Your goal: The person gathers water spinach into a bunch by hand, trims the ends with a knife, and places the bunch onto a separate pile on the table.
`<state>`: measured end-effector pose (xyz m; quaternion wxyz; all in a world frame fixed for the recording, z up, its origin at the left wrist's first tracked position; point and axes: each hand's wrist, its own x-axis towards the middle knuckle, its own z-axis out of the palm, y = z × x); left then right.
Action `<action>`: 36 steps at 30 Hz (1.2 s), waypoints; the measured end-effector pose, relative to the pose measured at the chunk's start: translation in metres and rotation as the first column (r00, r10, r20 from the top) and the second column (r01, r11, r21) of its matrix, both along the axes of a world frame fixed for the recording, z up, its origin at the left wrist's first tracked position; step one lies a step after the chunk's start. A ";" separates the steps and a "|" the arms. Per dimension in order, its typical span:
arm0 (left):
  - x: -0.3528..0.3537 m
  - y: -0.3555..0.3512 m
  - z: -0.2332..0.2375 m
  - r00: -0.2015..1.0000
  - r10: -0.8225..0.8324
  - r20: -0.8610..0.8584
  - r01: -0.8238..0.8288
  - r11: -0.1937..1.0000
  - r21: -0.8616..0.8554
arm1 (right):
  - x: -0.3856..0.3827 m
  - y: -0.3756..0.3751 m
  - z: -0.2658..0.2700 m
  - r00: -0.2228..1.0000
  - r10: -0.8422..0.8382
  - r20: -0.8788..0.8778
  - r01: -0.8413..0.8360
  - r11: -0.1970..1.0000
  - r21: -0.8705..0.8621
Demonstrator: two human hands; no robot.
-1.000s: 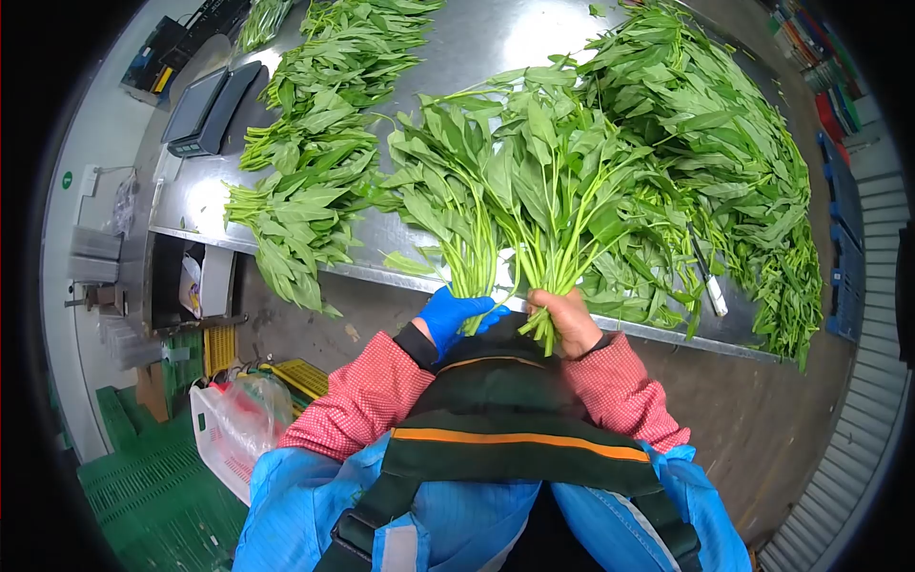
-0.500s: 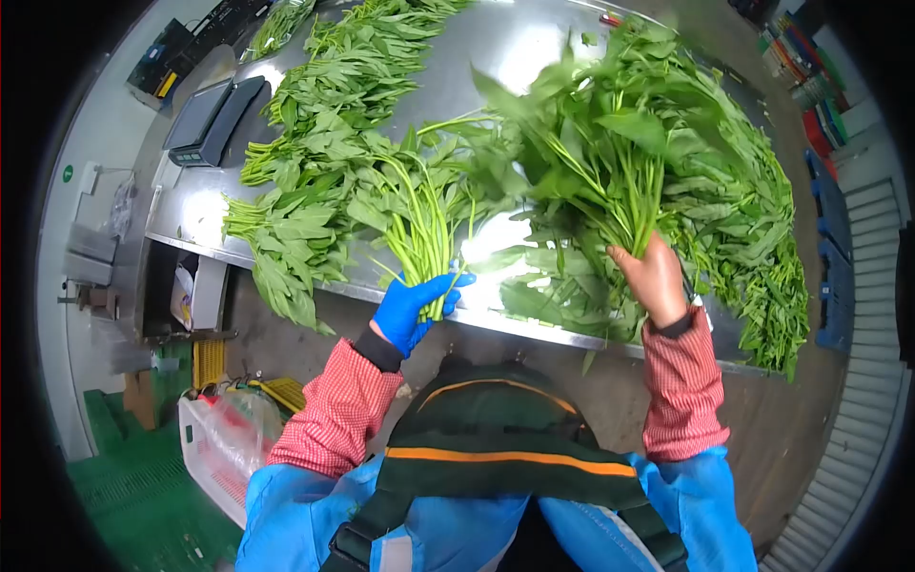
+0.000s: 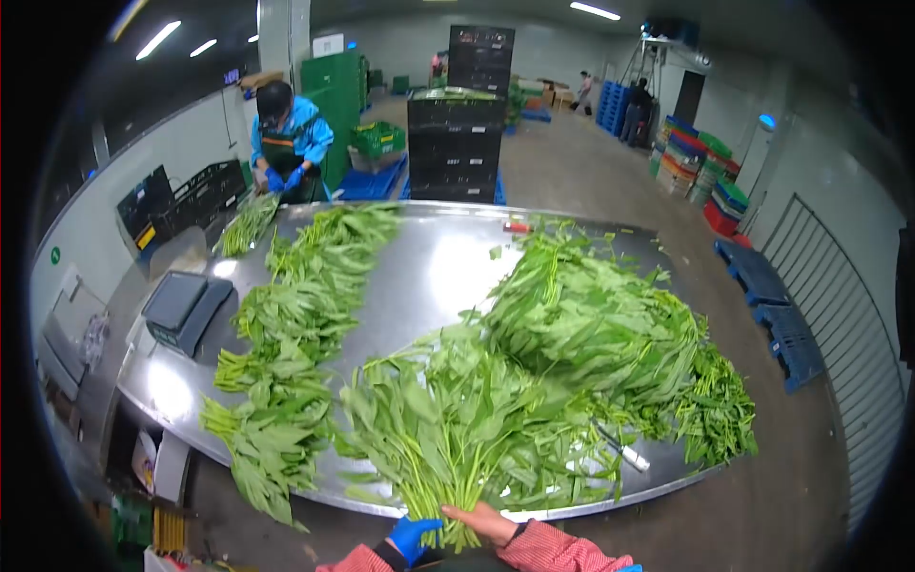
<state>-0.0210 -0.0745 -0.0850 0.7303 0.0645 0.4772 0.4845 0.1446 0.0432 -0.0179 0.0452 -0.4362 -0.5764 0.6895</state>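
Blue-gloved left hand (image 3: 412, 539) around stems (image 3: 446, 505)

Forward-down head view, edges unclear

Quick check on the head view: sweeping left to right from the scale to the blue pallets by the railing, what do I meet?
Scale → left hand → right hand → white-handled tool → blue pallets.

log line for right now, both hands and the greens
left hand: gloved, gripping stems | right hand: bare, on same bunch | knife-like tool: on table, right side
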 end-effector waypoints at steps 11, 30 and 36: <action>0.009 0.029 0.081 0.764 -0.036 0.644 0.026 0.999 0.026 | -0.007 0.011 -0.008 0.901 -0.396 -0.176 0.376 0.916 -0.136; 0.016 -0.010 0.062 0.770 0.235 0.594 -0.163 0.971 -0.173 | -0.015 -0.005 0.034 0.968 0.108 0.228 -0.240 0.671 0.702; 0.021 0.000 0.086 0.922 -0.053 0.384 0.047 0.999 0.026 | -0.012 -0.002 0.028 0.941 0.184 0.283 -0.332 0.657 0.677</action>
